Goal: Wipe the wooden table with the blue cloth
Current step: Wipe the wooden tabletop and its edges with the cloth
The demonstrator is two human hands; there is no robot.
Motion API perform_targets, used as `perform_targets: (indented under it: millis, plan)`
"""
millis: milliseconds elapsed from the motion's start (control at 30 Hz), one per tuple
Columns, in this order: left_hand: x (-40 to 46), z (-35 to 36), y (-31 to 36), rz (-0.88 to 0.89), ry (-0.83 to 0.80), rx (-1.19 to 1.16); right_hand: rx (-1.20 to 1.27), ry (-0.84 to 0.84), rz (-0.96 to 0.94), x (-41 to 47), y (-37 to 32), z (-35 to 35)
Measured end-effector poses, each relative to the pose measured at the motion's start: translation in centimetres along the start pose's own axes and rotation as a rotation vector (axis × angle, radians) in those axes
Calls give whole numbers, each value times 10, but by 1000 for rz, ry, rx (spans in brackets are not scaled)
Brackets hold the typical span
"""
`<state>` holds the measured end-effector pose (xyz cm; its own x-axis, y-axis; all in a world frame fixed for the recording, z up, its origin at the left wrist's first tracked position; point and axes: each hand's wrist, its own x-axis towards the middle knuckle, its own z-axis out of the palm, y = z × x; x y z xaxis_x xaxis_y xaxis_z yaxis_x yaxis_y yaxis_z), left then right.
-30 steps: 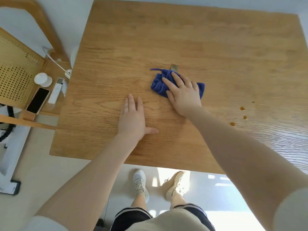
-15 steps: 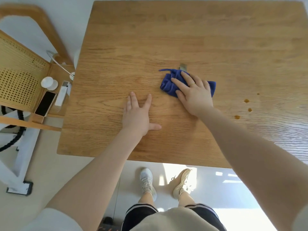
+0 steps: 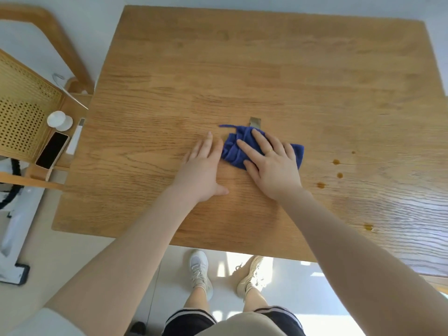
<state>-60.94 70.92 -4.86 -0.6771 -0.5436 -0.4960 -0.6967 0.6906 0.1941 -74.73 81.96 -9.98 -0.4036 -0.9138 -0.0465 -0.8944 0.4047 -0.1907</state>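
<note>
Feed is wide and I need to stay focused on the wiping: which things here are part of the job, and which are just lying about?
Job:
- blue cloth under the right hand
- wooden table
- brown drips right of the cloth
- left hand, flat on the table

Lying about:
- phone on the chair
- white cap
- grey tab beyond the cloth

Your right hand (image 3: 271, 163) covers the middle of the blue cloth (image 3: 232, 149), so its folds there are hidden. The wooden table (image 3: 266, 69) runs off the right edge. Your left hand (image 3: 202, 169) is blurred, fingers indistinct against the cloth.
</note>
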Motion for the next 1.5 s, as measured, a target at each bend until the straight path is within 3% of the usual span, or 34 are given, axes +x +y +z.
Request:
perform_targets:
  millis: [167,300,467,567,733,867,1000,1133,1300,1500]
  plan:
    - [6,3,20,-107,156,57,-21,-8,74,52,19,-8]
    - [-1,9,32,-128,27,-95,-15,-48,58,34,20,-10]
    - [-4,18,35,-130,46,21,-28,-57,-8,-23,23,-7]
    - [0,17,37,-142,47,25,-51,-73,-88,0,40,-12]
    - [4,19,38,-165,58,21,-46,-57,33,47,57,-16]
    - [0,19,39,-180,45,27,-33,-1,30,-7,49,-10]
    - [1,12,45,-176,14,117,-3,-64,-27,-57,52,-11]
    - [2,12,48,-67,61,197,-27,-50,-16,-36,61,-12]
    - [-2,18,49,78,58,255,-37,-20,181,10,61,-16]
    - [2,7,53,89,-18,153,-59,-45,74,-65,45,-11]
